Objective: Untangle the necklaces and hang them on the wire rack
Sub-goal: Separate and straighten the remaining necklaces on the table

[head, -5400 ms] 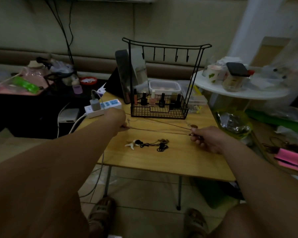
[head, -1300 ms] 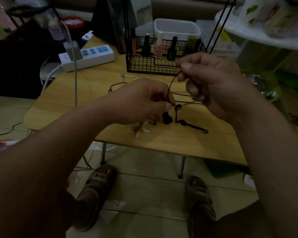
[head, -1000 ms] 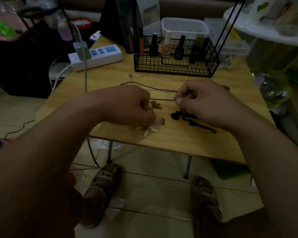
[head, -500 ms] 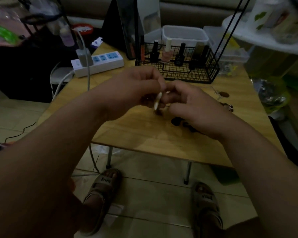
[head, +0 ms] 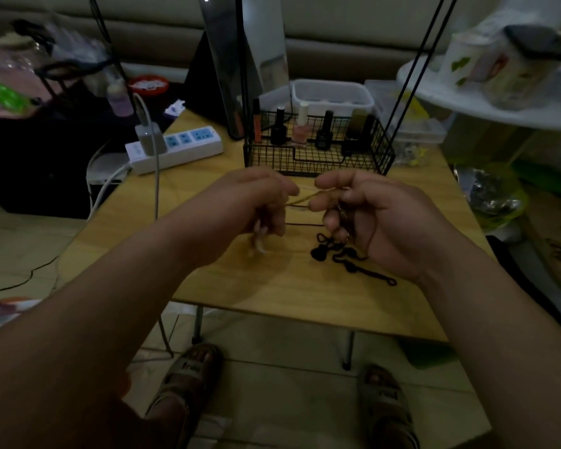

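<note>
Both hands are raised just above the wooden table [head: 272, 296], in front of the wire rack [head: 318, 158], and both are grasping the same necklace. The left hand [head: 250, 202] has its fingers curled, with thumb and fingertips pinching one end of a thin tan cord [head: 305, 196]. The right hand [head: 382, 218], also curled, pinches the other end. The cord spans the short gap between them, roughly level. A pale pendant [head: 259, 246], blurred, hangs just below the left hand's fingers.

A black cord necklace [head: 344, 256] lies in a loose tangle on the tabletop, under and just left of the right hand, and its looped tail trails out toward the right wrist. A dark strand [head: 305, 224] runs across the table between the two hands; whether either hand holds it cannot be told.

The rack's basket holds several nail polish bottles [head: 324, 132], and its thin black uprights rise out of view. No necklace shows on the visible part of the rack. A white power strip [head: 178, 147] lies on the table's far left corner.
</note>
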A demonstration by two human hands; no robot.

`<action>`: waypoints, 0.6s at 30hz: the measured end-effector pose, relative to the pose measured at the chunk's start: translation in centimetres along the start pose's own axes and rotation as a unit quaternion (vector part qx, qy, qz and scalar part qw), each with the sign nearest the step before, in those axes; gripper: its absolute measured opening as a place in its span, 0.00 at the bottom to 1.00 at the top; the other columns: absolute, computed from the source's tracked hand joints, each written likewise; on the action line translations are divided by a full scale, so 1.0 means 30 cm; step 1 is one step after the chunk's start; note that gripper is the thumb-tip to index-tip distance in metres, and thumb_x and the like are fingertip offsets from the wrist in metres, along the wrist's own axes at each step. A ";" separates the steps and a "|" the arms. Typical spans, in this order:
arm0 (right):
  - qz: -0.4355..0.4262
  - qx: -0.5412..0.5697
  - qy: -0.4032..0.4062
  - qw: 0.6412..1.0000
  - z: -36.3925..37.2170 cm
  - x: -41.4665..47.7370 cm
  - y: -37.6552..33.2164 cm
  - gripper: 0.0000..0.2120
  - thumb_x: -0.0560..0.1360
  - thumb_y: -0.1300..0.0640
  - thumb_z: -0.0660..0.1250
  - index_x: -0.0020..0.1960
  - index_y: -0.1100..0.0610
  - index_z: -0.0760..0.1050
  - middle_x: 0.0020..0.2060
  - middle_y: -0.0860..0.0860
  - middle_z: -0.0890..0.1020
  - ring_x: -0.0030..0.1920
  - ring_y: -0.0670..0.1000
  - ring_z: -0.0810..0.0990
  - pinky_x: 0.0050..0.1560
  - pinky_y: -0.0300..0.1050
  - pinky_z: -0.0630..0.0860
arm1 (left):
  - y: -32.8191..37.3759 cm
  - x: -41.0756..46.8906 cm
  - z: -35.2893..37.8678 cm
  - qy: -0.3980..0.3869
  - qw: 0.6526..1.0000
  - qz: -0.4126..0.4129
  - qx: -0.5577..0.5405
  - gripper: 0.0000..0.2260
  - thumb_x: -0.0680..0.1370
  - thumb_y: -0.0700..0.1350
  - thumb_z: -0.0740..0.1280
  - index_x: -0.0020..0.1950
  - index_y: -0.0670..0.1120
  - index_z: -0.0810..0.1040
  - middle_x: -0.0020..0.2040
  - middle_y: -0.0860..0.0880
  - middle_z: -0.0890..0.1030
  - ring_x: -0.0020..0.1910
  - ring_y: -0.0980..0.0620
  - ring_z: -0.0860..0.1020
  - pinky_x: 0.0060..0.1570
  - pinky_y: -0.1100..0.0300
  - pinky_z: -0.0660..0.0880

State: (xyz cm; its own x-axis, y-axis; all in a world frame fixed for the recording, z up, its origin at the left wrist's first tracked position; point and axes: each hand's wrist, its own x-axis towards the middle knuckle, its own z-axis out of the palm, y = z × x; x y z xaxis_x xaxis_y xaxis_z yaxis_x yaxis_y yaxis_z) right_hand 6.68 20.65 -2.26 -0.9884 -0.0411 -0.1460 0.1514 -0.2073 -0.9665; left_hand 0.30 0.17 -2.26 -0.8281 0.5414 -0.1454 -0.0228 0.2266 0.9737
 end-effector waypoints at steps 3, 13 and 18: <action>-0.001 -0.004 -0.015 1.000 0.006 -0.005 0.004 0.18 0.79 0.70 0.51 0.60 0.63 0.76 0.45 0.59 0.85 0.37 0.52 0.79 0.34 0.44 0.72 | -0.008 -0.004 0.025 -0.046 0.998 0.015 0.037 0.09 0.79 0.42 0.66 0.57 0.46 0.82 0.42 0.45 0.83 0.41 0.47 0.79 0.44 0.54 0.76; 0.011 -0.058 0.011 0.998 -0.027 -0.011 0.003 0.12 0.81 0.70 0.61 0.58 0.62 0.79 0.44 0.55 0.86 0.39 0.49 0.81 0.37 0.40 0.77 | -0.002 0.013 0.019 -0.011 1.000 0.024 0.000 0.08 0.76 0.46 0.65 0.38 0.47 0.73 0.33 0.50 0.71 0.33 0.52 0.69 0.41 0.53 0.70; -0.009 -0.026 0.008 1.000 -0.026 -0.018 -0.001 0.13 0.79 0.75 0.61 0.58 0.63 0.79 0.47 0.57 0.85 0.46 0.52 0.86 0.45 0.42 0.83 | -0.004 0.019 0.032 0.031 0.999 0.008 0.014 0.13 0.80 0.44 0.63 0.35 0.46 0.70 0.33 0.47 0.73 0.34 0.50 0.72 0.40 0.54 0.72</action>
State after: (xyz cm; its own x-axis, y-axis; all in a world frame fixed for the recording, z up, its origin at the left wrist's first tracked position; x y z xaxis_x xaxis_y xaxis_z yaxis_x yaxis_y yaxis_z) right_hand 7.21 21.44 -2.33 -0.9911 -0.0224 -0.1313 0.1332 -0.1573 -0.9785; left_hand 0.38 1.24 -2.63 -0.8611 0.4946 -0.1183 0.0057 0.2419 0.9703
